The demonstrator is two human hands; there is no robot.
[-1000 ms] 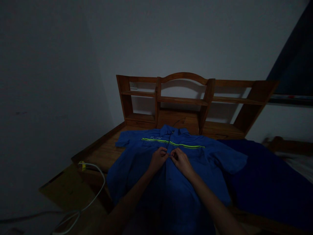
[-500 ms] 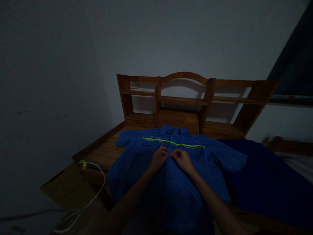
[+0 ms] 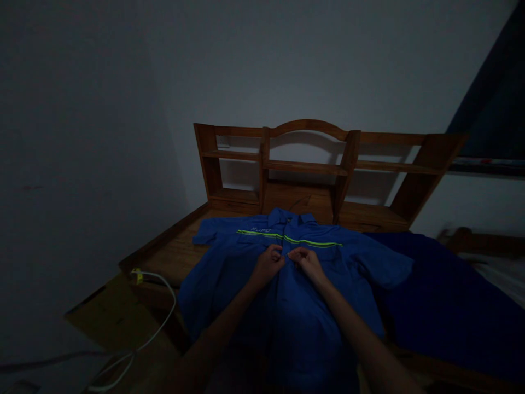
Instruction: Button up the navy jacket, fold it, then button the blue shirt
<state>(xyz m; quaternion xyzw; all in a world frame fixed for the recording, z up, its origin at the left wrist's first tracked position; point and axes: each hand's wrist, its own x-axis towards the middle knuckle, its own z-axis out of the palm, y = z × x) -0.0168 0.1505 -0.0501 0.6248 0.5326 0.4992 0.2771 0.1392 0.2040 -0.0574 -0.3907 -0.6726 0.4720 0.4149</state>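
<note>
A blue short-sleeved shirt (image 3: 311, 306) lies spread out, front side up, its collar toward the shelf unit. A yellow-green stripe crosses its chest, with pale lettering above the stripe on the left. At the front opening, just below the stripe, my left hand (image 3: 268, 266) has its fingers bent in a pinch on the edge of the cloth. Close beside it, my right hand (image 3: 307, 264) pinches at the other side of the opening, thumb and forefinger together. A small gap separates the two hands. Any button between the fingertips is too small and dark to make out.
The shirt rests on a wooden desk (image 3: 168, 257) with a wooden shelf unit (image 3: 305, 169) behind it. Dark blue cloth (image 3: 443, 306) lies on the right. A white cable (image 3: 174, 301) hangs over the left edge, near a yellowish board (image 3: 110, 314). The room is dim.
My right hand's fingertips have shifted slightly right and up, away from my left hand. My left hand stays at the opening with its fingers slightly re-bent. The shirt lies as before.
</note>
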